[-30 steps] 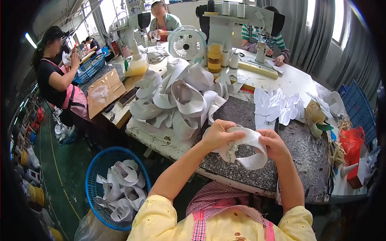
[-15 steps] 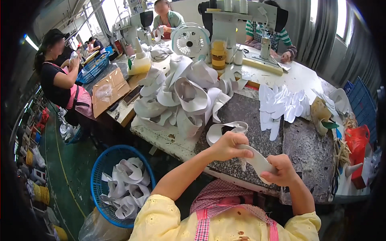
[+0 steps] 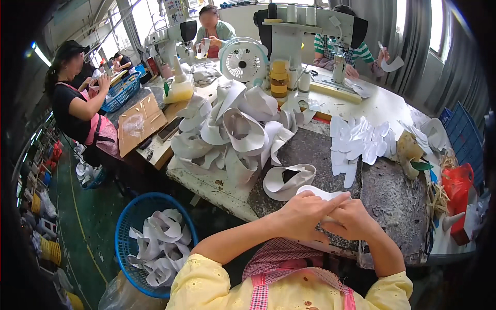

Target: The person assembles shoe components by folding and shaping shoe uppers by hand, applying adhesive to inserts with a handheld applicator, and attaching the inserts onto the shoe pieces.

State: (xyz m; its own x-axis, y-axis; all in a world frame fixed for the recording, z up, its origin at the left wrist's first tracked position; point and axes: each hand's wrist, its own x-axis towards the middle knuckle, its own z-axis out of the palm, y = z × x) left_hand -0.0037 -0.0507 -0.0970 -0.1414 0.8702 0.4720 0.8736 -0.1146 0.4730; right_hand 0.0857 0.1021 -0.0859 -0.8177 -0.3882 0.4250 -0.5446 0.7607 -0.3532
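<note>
Left grip, right grip on white piece

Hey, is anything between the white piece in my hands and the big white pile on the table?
Yes: a loose looped piece lies on the dark surface between the held white piece and the pile, just beyond your left hand. Nothing else visible stands between.

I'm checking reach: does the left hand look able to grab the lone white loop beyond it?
Probably yes: the white loop lies close, uncovered, though the left hand holds a white piece.
</note>
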